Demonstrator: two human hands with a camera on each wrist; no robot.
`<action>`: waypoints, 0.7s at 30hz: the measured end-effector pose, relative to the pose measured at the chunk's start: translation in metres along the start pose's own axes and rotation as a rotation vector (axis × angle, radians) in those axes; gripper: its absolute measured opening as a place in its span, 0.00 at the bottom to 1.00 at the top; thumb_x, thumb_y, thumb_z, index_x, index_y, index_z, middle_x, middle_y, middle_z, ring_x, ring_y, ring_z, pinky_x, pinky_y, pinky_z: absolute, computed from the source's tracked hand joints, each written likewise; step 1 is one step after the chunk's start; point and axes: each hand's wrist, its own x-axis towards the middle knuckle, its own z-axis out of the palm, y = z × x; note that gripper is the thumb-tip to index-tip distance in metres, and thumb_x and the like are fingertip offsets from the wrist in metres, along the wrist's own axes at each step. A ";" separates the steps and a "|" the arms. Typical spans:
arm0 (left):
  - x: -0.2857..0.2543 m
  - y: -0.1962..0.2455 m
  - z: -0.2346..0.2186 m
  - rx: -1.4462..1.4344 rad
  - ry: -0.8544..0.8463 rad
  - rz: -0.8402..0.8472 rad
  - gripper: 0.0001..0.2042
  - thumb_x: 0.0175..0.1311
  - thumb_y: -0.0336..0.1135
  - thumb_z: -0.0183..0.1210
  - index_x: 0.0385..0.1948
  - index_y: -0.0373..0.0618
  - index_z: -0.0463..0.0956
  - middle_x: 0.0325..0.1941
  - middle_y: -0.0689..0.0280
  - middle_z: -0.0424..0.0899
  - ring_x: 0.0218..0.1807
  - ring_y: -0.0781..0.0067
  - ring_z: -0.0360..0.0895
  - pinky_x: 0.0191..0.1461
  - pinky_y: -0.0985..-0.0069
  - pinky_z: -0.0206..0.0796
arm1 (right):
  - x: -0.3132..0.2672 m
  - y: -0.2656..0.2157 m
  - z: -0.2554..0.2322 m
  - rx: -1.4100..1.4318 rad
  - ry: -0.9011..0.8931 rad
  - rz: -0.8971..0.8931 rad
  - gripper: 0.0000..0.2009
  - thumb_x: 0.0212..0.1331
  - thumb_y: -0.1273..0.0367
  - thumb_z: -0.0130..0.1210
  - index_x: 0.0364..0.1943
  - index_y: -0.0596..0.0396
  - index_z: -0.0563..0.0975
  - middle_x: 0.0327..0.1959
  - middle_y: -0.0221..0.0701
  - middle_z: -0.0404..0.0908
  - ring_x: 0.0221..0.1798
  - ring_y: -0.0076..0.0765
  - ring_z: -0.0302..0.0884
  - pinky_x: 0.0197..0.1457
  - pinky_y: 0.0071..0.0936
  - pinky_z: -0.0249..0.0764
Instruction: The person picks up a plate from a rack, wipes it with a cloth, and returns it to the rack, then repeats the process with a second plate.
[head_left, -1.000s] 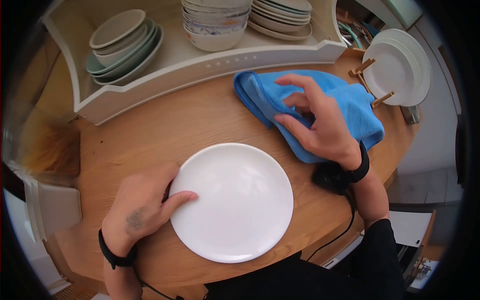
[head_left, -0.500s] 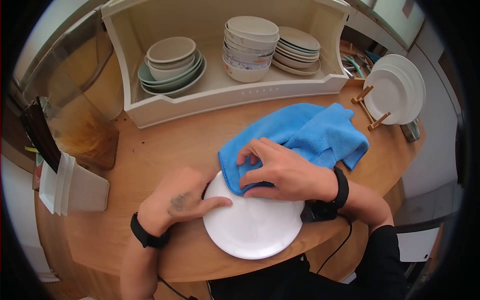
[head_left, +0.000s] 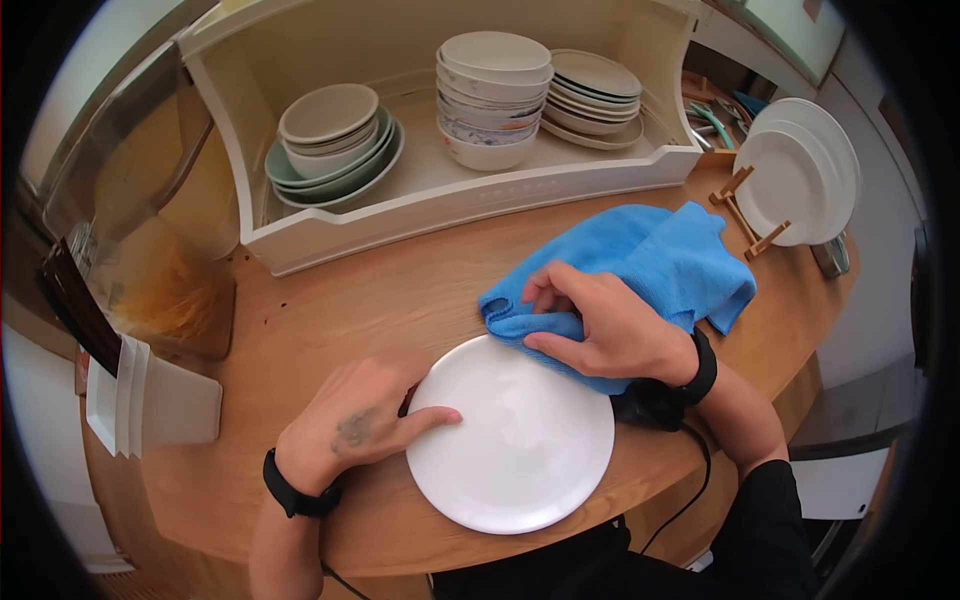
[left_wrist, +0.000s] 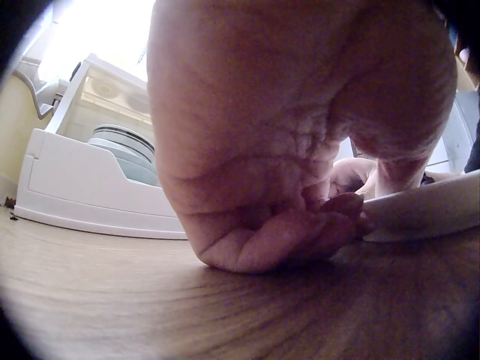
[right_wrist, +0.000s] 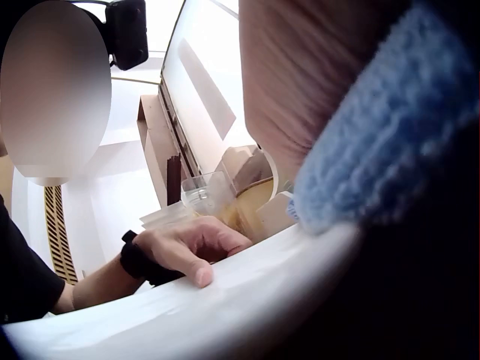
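Note:
A white plate point(head_left: 520, 455) lies at the front of the wooden table. At its left rim my left hand point(head_left: 360, 412) grips it, thumb on the upper face and fingers curled at the edge; the left wrist view shows those fingertips against the plate's side point(left_wrist: 427, 214). My right hand point(head_left: 620, 328) holds a blue cloth point(head_left: 690, 262) with bent fingers, a fold of it between thumb and fingers. The cloth overlaps the plate's far right rim, and its rest spreads bunched behind the hand. In the right wrist view the cloth point(right_wrist: 397, 127) meets the rim.
Behind stands a white rack point(head_left: 480, 205) with stacked bowls point(head_left: 490, 110) and plates point(head_left: 595, 95). White plates point(head_left: 790, 185) stand in a wooden holder point(head_left: 745, 225) at right. On the left are white containers point(head_left: 170, 400) with dark sticks and a clear bin point(head_left: 180, 300).
My right hand first brought the cloth over the plate's far part, then drew back slightly toward the far right rim. My left hand stays at the left rim. The head view has shifted.

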 end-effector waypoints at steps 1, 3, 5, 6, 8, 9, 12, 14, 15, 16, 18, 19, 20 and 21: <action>0.000 0.000 0.000 0.002 -0.009 -0.014 0.21 0.63 0.52 0.65 0.37 0.39 0.82 0.30 0.51 0.83 0.35 0.43 0.78 0.40 0.57 0.69 | 0.000 -0.005 -0.007 -0.026 -0.044 0.082 0.15 0.58 0.70 0.67 0.46 0.58 0.76 0.39 0.44 0.83 0.44 0.52 0.83 0.47 0.39 0.77; 0.000 0.002 0.000 0.004 -0.030 -0.026 0.21 0.63 0.52 0.65 0.37 0.39 0.83 0.29 0.52 0.83 0.35 0.44 0.78 0.39 0.58 0.69 | -0.004 -0.004 -0.018 -0.045 -0.084 0.172 0.15 0.58 0.67 0.67 0.45 0.59 0.77 0.38 0.44 0.83 0.43 0.53 0.83 0.47 0.38 0.78; -0.001 0.001 0.003 -0.041 0.007 -0.037 0.20 0.63 0.52 0.65 0.36 0.40 0.83 0.28 0.52 0.83 0.34 0.46 0.78 0.38 0.58 0.69 | -0.011 0.004 -0.031 -0.158 -0.220 0.106 0.16 0.57 0.63 0.70 0.41 0.59 0.79 0.35 0.40 0.84 0.38 0.46 0.83 0.42 0.34 0.77; -0.001 -0.001 0.004 -0.041 0.007 -0.037 0.20 0.63 0.52 0.65 0.36 0.40 0.83 0.28 0.52 0.83 0.34 0.46 0.78 0.38 0.58 0.69 | -0.013 0.006 -0.032 -0.159 -0.221 0.106 0.16 0.57 0.63 0.70 0.41 0.59 0.79 0.35 0.40 0.84 0.38 0.46 0.83 0.42 0.34 0.77; 0.000 -0.004 0.007 -0.020 0.045 -0.014 0.22 0.61 0.53 0.69 0.31 0.39 0.81 0.24 0.56 0.79 0.26 0.55 0.74 0.31 0.64 0.65 | -0.020 0.008 -0.033 -0.156 -0.295 -0.025 0.17 0.57 0.60 0.70 0.39 0.60 0.81 0.37 0.41 0.84 0.40 0.51 0.83 0.43 0.38 0.77; 0.000 -0.002 0.006 -0.017 0.038 -0.012 0.22 0.61 0.53 0.69 0.31 0.39 0.81 0.24 0.56 0.79 0.26 0.55 0.74 0.31 0.64 0.65 | -0.021 0.002 -0.031 -0.167 -0.298 0.025 0.16 0.57 0.61 0.68 0.40 0.61 0.82 0.39 0.45 0.86 0.42 0.56 0.83 0.47 0.43 0.78; 0.002 0.004 0.001 0.021 -0.005 -0.058 0.21 0.62 0.53 0.66 0.33 0.40 0.83 0.27 0.53 0.82 0.31 0.47 0.77 0.36 0.61 0.68 | -0.020 -0.004 -0.026 -0.220 -0.279 0.061 0.16 0.58 0.62 0.67 0.40 0.62 0.82 0.38 0.46 0.85 0.42 0.57 0.83 0.47 0.43 0.78; 0.000 0.003 0.002 0.024 -0.011 -0.088 0.22 0.62 0.54 0.67 0.34 0.39 0.83 0.26 0.53 0.81 0.31 0.47 0.77 0.36 0.61 0.68 | -0.015 -0.003 -0.024 -0.221 -0.275 0.057 0.15 0.59 0.62 0.67 0.40 0.61 0.82 0.37 0.46 0.85 0.42 0.57 0.83 0.46 0.43 0.78; 0.000 0.002 0.004 0.022 -0.008 -0.089 0.22 0.62 0.54 0.67 0.34 0.39 0.83 0.26 0.53 0.81 0.31 0.47 0.77 0.36 0.61 0.68 | -0.011 -0.003 -0.024 -0.225 -0.271 0.049 0.15 0.59 0.63 0.67 0.40 0.61 0.81 0.37 0.46 0.85 0.42 0.57 0.83 0.46 0.43 0.78; 0.000 -0.001 0.007 0.001 0.037 -0.041 0.23 0.61 0.55 0.68 0.32 0.39 0.82 0.24 0.55 0.79 0.28 0.50 0.75 0.34 0.62 0.66 | -0.005 -0.004 -0.026 -0.228 -0.277 0.045 0.15 0.59 0.63 0.67 0.40 0.61 0.81 0.37 0.46 0.85 0.42 0.57 0.83 0.46 0.43 0.78; -0.002 -0.003 0.010 -0.027 0.091 -0.006 0.24 0.60 0.56 0.69 0.30 0.39 0.80 0.22 0.56 0.78 0.25 0.54 0.73 0.31 0.63 0.64 | 0.008 -0.005 -0.028 -0.261 -0.368 -0.004 0.15 0.61 0.62 0.67 0.39 0.60 0.80 0.38 0.43 0.84 0.41 0.55 0.82 0.44 0.42 0.76; -0.001 -0.003 0.009 -0.040 0.079 -0.008 0.24 0.60 0.56 0.69 0.31 0.39 0.80 0.22 0.56 0.78 0.26 0.53 0.74 0.31 0.63 0.64 | 0.017 -0.006 -0.026 -0.259 -0.380 -0.012 0.15 0.61 0.62 0.67 0.39 0.60 0.80 0.38 0.43 0.84 0.41 0.55 0.82 0.44 0.42 0.76; -0.001 -0.003 0.009 -0.052 0.067 -0.009 0.24 0.60 0.56 0.69 0.32 0.39 0.81 0.23 0.55 0.79 0.26 0.52 0.74 0.32 0.63 0.64 | 0.026 -0.006 -0.025 -0.253 -0.408 -0.044 0.14 0.61 0.62 0.67 0.40 0.60 0.80 0.38 0.43 0.85 0.41 0.54 0.82 0.43 0.42 0.76; -0.002 -0.004 0.010 -0.057 0.074 -0.016 0.24 0.60 0.56 0.69 0.32 0.39 0.81 0.23 0.55 0.79 0.26 0.52 0.74 0.32 0.63 0.64 | 0.034 -0.008 -0.022 -0.250 -0.435 -0.075 0.13 0.61 0.63 0.67 0.40 0.59 0.80 0.38 0.43 0.85 0.41 0.54 0.82 0.43 0.43 0.76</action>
